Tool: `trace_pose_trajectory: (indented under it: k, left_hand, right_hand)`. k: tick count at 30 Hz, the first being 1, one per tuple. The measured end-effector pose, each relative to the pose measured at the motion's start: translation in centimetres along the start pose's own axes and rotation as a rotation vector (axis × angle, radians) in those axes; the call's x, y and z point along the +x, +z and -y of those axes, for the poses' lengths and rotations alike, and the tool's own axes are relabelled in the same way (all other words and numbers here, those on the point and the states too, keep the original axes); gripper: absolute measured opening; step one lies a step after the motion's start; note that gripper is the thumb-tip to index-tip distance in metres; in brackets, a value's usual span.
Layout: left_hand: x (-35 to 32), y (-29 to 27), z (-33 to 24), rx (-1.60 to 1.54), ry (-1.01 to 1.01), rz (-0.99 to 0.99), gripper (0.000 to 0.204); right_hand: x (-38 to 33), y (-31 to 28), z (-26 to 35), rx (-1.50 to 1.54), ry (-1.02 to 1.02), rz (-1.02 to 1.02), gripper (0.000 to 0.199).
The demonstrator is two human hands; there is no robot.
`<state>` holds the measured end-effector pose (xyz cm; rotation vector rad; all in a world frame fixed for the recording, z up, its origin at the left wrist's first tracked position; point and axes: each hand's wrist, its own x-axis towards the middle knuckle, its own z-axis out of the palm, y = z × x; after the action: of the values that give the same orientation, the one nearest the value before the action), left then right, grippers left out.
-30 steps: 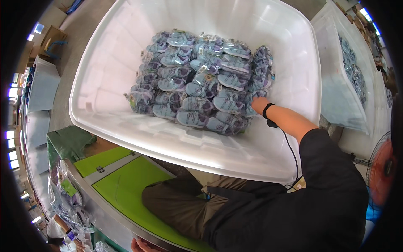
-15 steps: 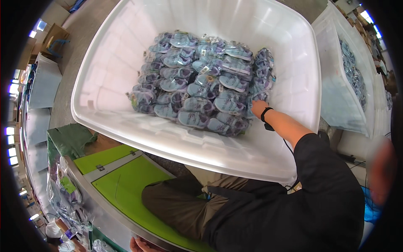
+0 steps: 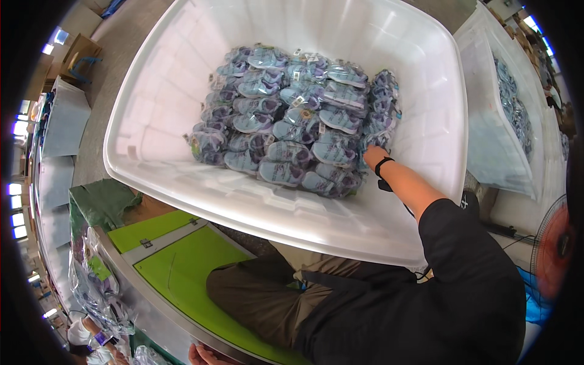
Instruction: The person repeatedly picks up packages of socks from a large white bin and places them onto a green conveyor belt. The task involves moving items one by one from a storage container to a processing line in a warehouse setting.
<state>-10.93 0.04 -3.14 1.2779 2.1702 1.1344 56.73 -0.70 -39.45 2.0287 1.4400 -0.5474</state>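
Observation:
A large white plastic tub holds several rows of light-blue and purple shoes, packed in clear plastic bags. My right hand, with a black band on the wrist, reaches over the tub's near right side. Its fingers are closed on a bagged shoe at the near end of the rightmost row; the fingertips are partly hidden. Down at the lower edge, my left hand lies by the metal rim of a bench. Only its fingers show, loosely bent and apart, with nothing visible in them.
Bright green hinged panels lie beside my legs. More bagged shoes sit on the bench at left, near another person's hand. A second white tub with shoes stands at right, and a red-bladed fan below it.
My right upper arm has shifted slightly left and down; the hand stays at the same shoes. At the right edge, a blurred reddish shape is gone and the fan shows clearly.

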Motion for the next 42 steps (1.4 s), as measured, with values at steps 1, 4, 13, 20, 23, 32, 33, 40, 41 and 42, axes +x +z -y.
trace_pose_trajectory:
  k: [1,4,13,20,23,32,33,40,41,42]
  left_hand:
    - [0.0,0.0,-0.1,-0.009,-0.022,-0.005,0.027]
    - [0.0,0.0,-0.2,-0.020,-0.044,-0.015,0.025]
    - [0.5,-0.4,1.0,-0.135,-0.073,0.022,0.024]
    - [1.2,-1.9,2.8,-0.229,-0.117,0.060,0.018]
    - [1.4,-1.6,3.1,-0.333,-0.052,0.155,0.023]
    - [3.2,-4.5,3.6,-0.620,-0.284,0.285,0.023]
    - [3.8,-5.5,4.0,-0.606,-0.234,0.293,0.023]
    - [11.2,-15.0,12.0,0.009,0.096,-0.260,0.036]
    - [12.4,-16.8,13.5,0.151,0.145,-0.365,0.040]
    - [13.8,-18.6,14.9,0.294,0.163,-0.401,0.042]
  right_hand:
    - [0.0,0.0,0.2,0.011,0.002,0.016,0.024]
    - [-0.5,-0.9,0.2,0.048,0.028,0.026,0.023]
    - [-3.0,-9.2,1.7,0.312,-0.206,-0.008,0.038]
    - [-11.7,-22.7,9.0,1.406,-0.591,0.305,0.042]
    - [-16.2,-26.8,12.7,1.350,-0.831,0.030,0.047]
    - [-19.0,-29.7,21.3,1.050,-0.843,-0.615,0.044]
    - [-18.8,-29.8,21.4,1.055,-0.844,-0.578,0.042]
    - [-19.0,-29.0,22.0,1.036,-0.766,-0.595,0.037]
    - [-19.0,-29.0,21.9,1.061,-0.784,-0.597,0.037]
    - [-19.0,-29.1,21.9,1.030,-0.755,-0.601,0.037]
